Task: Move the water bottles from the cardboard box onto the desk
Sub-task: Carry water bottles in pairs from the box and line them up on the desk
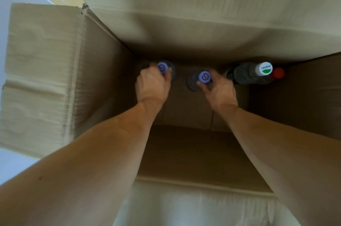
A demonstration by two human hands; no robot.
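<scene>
Deep inside the cardboard box [44, 71], centre-left of frame, left hand [154, 85] curls round the neck of a purple-capped bottle [162, 67]. Centre: right hand [219, 88] pinches a second purple-capped bottle [204, 76] under its cap, likely for a straight lift. Right of centre, a white-capped bottle [263, 68] and a red cap [278, 73] wait untouched against the far wall.

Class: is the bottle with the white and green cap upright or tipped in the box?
Tipped. The white-capped bottle shows its dark side and leans right, unlike the purple-capped bottles seen cap-on.
</scene>
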